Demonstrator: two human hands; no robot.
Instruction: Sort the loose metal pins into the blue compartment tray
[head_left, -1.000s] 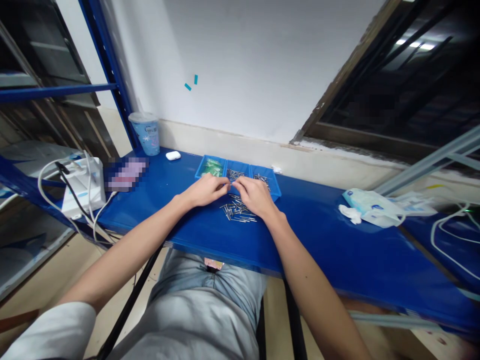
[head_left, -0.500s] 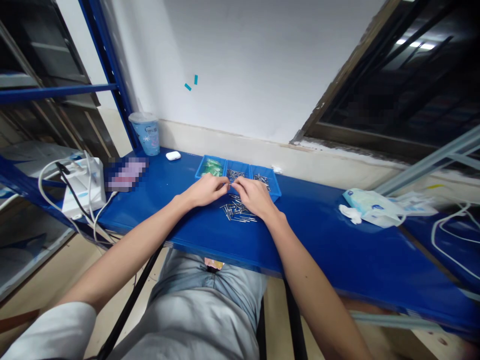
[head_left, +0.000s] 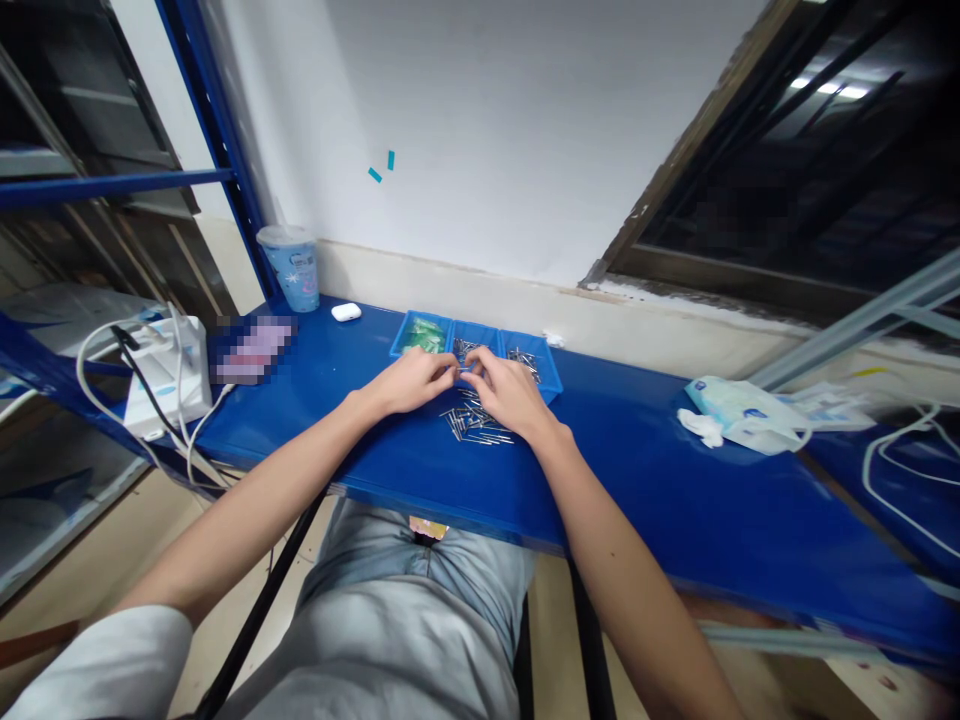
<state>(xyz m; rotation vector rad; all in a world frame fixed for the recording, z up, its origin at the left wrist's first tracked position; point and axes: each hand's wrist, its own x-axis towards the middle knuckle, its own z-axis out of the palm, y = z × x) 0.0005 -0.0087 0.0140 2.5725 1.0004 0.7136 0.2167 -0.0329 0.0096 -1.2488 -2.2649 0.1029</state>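
Observation:
Both my hands rest on the blue bench [head_left: 637,480] just in front of a blue three-compartment tray [head_left: 551,378]. My left hand [head_left: 409,380] is curled, its fingertips pinched toward my right hand [head_left: 504,392], which is also curled in a pinch. The fingertips of both meet over a small metal piece I cannot make out. A loose pile of thin metal pins [head_left: 476,425] lies on the bench under and beside my right hand. The tray's left compartment holds green parts [head_left: 424,335]; the other two hold metal pins.
A lidded cup [head_left: 291,265] and a white earbud case [head_left: 346,312] stand at the back left. A white device with cables [head_left: 161,375] sits at the bench's left end. A tissue pack [head_left: 739,412] and more cables [head_left: 892,470] lie to the right.
My right hand's fingers have shifted slightly up and left, closer to my left fingertips. Otherwise the hands stay in place.

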